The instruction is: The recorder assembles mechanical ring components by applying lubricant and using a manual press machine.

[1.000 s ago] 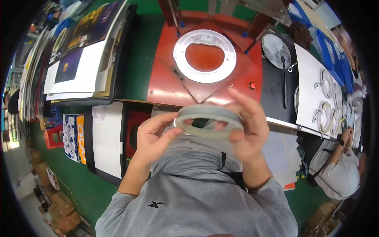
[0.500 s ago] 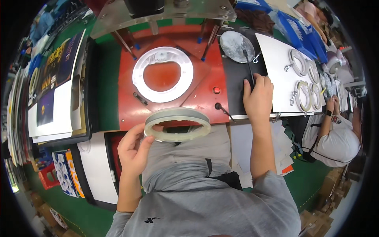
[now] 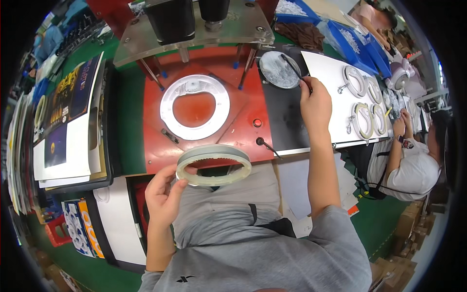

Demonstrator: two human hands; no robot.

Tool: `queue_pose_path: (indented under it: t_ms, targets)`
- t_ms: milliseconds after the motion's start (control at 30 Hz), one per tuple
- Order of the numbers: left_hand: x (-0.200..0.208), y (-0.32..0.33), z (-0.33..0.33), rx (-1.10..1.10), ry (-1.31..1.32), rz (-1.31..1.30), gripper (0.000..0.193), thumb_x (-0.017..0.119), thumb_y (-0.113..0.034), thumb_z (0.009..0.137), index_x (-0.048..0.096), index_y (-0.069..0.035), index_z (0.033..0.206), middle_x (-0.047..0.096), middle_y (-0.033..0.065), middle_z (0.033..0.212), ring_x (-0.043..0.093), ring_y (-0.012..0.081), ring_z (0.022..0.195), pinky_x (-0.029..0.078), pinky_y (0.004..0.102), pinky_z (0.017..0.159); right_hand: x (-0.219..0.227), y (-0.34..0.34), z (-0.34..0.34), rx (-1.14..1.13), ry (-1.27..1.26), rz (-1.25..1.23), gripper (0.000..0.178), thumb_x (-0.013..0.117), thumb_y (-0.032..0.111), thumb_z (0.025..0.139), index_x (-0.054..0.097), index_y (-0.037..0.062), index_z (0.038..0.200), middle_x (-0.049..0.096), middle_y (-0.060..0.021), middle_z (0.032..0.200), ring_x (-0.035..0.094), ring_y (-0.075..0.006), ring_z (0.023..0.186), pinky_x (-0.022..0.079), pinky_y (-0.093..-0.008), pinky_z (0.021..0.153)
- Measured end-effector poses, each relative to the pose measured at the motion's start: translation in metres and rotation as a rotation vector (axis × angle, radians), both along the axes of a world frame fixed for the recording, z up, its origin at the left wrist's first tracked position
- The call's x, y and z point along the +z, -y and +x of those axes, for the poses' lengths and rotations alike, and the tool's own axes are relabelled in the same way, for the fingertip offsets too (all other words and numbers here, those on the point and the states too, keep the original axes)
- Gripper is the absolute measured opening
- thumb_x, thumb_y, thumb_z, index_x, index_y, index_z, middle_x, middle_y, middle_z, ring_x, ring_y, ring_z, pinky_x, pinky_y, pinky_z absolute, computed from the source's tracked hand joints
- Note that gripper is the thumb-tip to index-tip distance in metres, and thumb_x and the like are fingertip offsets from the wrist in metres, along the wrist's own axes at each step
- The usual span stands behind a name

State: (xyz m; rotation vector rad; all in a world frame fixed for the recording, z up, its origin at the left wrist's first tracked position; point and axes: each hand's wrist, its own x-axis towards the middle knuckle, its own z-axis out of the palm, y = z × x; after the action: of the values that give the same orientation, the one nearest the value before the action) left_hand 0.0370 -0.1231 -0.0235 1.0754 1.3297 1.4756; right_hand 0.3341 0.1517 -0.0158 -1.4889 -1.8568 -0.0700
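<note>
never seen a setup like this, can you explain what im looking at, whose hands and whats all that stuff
No robot here: a person works bare-handed, filmed from above by a wide fisheye camera on their own head, so edges look bent. The left hand holds a thick pale ring. The right hand grips a thin black stick, its tip over a round dish; touching or not, I can't tell. Ahead, a white ring lies on a red base under a clear plate. To the right, four more rings lie on a white sheet.
</note>
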Motion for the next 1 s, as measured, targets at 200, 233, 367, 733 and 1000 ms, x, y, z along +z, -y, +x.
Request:
queue_pose_path:
  t_ms: [200, 233, 367, 733, 1000]
  targets:
    - [0.002, 0.000, 0.002, 0.014, 0.030, 0.005, 0.032, 0.065, 0.007, 0.093, 0.061, 0.010, 0.125, 0.072, 0.0168, 0.115, 0.068, 0.0221, 0.109, 0.053, 0.0323, 0.097, 0.004, 0.013, 0.015, -0.023, 0.084, 0.033, 0.015, 0.066, 0.016, 0.095, 0.073, 0.0039, 0.101, 0.072, -0.0139, 0.094, 0.068, -0.0348, 0.085, 0.053, -0.0420, 0.075]
    - [0.001, 0.001, 0.002, 0.013, 0.024, 0.013, 0.032, 0.065, 0.007, 0.093, 0.061, 0.010, 0.125, 0.072, 0.0167, 0.115, 0.068, 0.0221, 0.109, 0.053, 0.0322, 0.097, 0.010, 0.020, 0.015, -0.026, 0.046, 0.029, 0.016, 0.066, 0.016, 0.095, 0.073, 0.0037, 0.102, 0.072, -0.0138, 0.094, 0.068, -0.0347, 0.085, 0.053, -0.0417, 0.075]
    - [0.006, 0.009, -0.005, 0.051, -0.028, 0.001, 0.031, 0.066, 0.007, 0.092, 0.063, 0.011, 0.123, 0.072, 0.0171, 0.115, 0.069, 0.0226, 0.108, 0.053, 0.0327, 0.096, 0.004, 0.028, 0.021, -0.019, 0.072, 0.005, 0.015, 0.067, 0.015, 0.096, 0.073, 0.0024, 0.102, 0.072, -0.0139, 0.096, 0.069, -0.0336, 0.086, 0.054, -0.0403, 0.076]
    - [0.081, -0.026, -0.013, 0.020, -0.411, 0.516, 0.033, 0.058, 0.015, 0.074, 0.068, 0.008, 0.105, 0.072, 0.0282, 0.110, 0.072, 0.0355, 0.101, 0.058, 0.0376, 0.088, 0.048, 0.094, 0.037, 0.232, -0.730, -0.530, 0.026, 0.059, 0.016, 0.105, 0.069, -0.0041, 0.119, 0.070, -0.0058, 0.088, 0.041, -0.0018, 0.053, 0.032, -0.0179, 0.049]
    - [0.088, -0.051, -0.003, -0.008, -0.517, 0.670, 0.036, 0.064, 0.012, 0.070, 0.071, 0.008, 0.105, 0.071, 0.0271, 0.116, 0.072, 0.0318, 0.097, 0.057, 0.0337, 0.081, 0.072, 0.129, 0.030, 0.562, -0.885, -0.695, 0.024, 0.058, 0.009, 0.104, 0.067, -0.0063, 0.119, 0.068, -0.0094, 0.086, 0.043, -0.0016, 0.052, 0.031, -0.0162, 0.048]
